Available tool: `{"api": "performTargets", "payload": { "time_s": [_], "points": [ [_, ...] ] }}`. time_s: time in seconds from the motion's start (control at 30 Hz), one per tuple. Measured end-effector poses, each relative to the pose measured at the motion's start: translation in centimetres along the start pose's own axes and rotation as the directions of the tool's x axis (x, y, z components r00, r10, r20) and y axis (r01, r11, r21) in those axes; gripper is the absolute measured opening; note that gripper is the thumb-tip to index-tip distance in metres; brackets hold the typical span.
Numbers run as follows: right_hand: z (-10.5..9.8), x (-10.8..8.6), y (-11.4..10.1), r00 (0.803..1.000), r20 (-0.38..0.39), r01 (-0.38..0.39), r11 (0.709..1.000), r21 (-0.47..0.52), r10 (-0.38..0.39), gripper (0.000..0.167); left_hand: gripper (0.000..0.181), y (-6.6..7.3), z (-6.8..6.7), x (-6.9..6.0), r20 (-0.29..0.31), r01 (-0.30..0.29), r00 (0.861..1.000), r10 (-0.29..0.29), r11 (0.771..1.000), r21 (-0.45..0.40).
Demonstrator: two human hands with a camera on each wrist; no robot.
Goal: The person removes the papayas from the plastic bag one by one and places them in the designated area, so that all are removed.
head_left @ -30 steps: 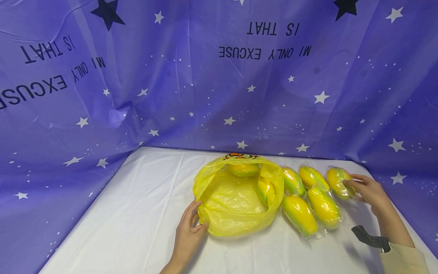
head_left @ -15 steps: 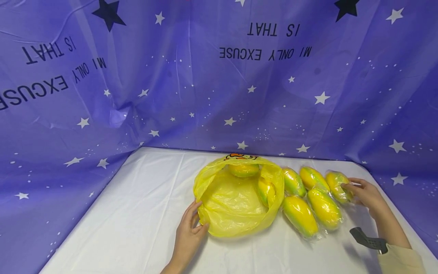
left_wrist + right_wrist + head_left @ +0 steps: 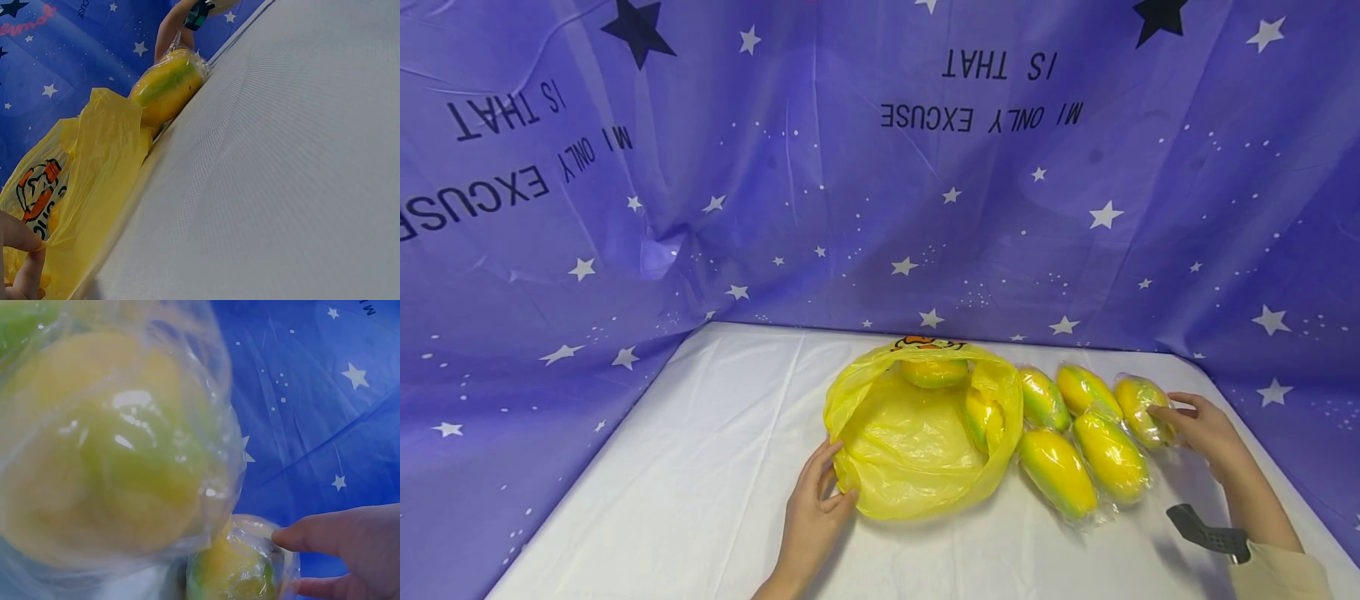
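Note:
A yellow plastic bag [image 3: 917,492] lies with its mouth towards me, and two mangoes show inside it, one at the back [image 3: 934,372] and one at the right [image 3: 981,421]. My left hand [image 3: 815,508] pinches the left edge of the bag's mouth between thumb and fingers, as the left wrist view also shows. At the far right, my right hand [image 3: 1210,429] holds a yellow-green mango [image 3: 1138,404] in clear wrap. Its thumb and a finger rest on that mango [image 3: 234,569] in the right wrist view; the other fingers are partly hidden.
Several more wrapped mangoes [image 3: 1108,454] lie in two rows between the bag and my right hand. The white-covered table [image 3: 700,467] meets a purple star-printed cloth [image 3: 880,208] behind it. A black strap mount [image 3: 1210,532] sits on my right wrist.
My right hand and the mango it holds have shifted slightly left, towards the other mangoes, then stayed almost still. The left hand and bag look unchanged.

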State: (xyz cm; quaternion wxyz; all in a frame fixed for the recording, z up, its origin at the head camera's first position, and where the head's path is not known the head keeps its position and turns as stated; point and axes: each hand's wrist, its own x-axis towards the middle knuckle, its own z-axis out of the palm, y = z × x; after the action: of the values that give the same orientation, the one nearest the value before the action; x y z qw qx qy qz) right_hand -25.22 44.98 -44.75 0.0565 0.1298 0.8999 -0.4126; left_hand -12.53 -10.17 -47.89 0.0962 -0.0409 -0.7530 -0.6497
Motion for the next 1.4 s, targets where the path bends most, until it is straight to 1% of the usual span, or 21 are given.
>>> {"api": "performTargets", "payload": {
  "time_s": [0.13, 0.23, 0.37, 0.47, 0.57, 0.73, 0.83, 0.97, 1.07, 1.23, 1.33, 1.4],
  "points": [
    [-0.1, -1.8, -2.0, 1.000, 0.011, 0.013, 0.999, -0.038, -0.013, 0.093, 0.066, -0.1, 0.0, 0.0, 0.005, -0.002, 1.000, 0.002, 1.000, 0.000],
    [0.1, -3.3, -3.6, 0.999, -0.007, 0.033, 0.996, -0.078, -0.034, 0.085, 0.066, -0.1, -0.1, -0.1, 0.011, -0.006, 1.000, 0.006, 1.000, -0.004],
    [0.2, -4.7, -4.9, 0.993, -0.037, 0.104, 0.986, -0.128, -0.109, 0.078, 0.066, -0.1, -0.1, -0.1, 0.013, -0.010, 1.000, 0.010, 1.000, -0.007],
    [0.3, -5.3, -5.8, 0.982, -0.071, 0.160, 0.973, -0.168, -0.174, 0.074, 0.066, -0.1, -0.1, -0.1, 0.009, -0.011, 1.000, 0.011, 1.000, -0.004],
    [0.4, -5.9, -7.0, 0.972, -0.093, 0.192, 0.961, -0.199, -0.214, 0.072, 0.066, -0.1, 0.0, -0.1, 0.004, -0.015, 1.000, 0.015, 1.000, -0.003],
    [0.9, -6.9, -8.8, 0.945, -0.128, 0.267, 0.936, -0.230, -0.301, 0.068, 0.066, -0.1, 0.0, -0.1, 0.001, -0.019, 1.000, 0.019, 1.000, -0.003],
    [1.4, -7.7, -10.0, 0.927, -0.166, 0.302, 0.931, -0.203, -0.337, 0.066, 0.066, -0.1, 0.0, -0.1, 0.000, -0.017, 1.000, 0.017, 1.000, -0.004],
    [2.5, -8.7, -11.6, 0.901, -0.251, 0.327, 0.934, -0.145, -0.355, 0.062, 0.066, 0.0, 0.0, -0.1, 0.008, -0.012, 1.000, 0.012, 1.000, 0.001],
    [3.4, -9.4, -12.7, 0.883, -0.279, 0.356, 0.926, -0.128, -0.378, 0.059, 0.065, 0.0, 0.0, -0.1, 0.012, -0.005, 1.000, 0.005, 1.000, 0.008],
    [4.8, -10.4, -14.3, 0.858, -0.242, 0.435, 0.891, -0.128, -0.453, 0.053, 0.066, -0.1, 0.0, 0.0, 0.015, 0.008, 1.000, -0.008, 1.000, 0.009],
    [5.7, -10.9, -15.4, 0.841, -0.209, 0.491, 0.866, -0.094, -0.500, 0.049, 0.066, -0.1, 0.0, 0.0, 0.016, 0.014, 1.000, -0.014, 1.000, 0.003],
    [6.4, -11.2, -16.3, 0.833, -0.176, 0.523, 0.850, -0.057, -0.525, 0.046, 0.066, -0.1, 0.0, 0.0, 0.013, 0.014, 1.000, -0.014, 1.000, 0.005]
  ]
}}
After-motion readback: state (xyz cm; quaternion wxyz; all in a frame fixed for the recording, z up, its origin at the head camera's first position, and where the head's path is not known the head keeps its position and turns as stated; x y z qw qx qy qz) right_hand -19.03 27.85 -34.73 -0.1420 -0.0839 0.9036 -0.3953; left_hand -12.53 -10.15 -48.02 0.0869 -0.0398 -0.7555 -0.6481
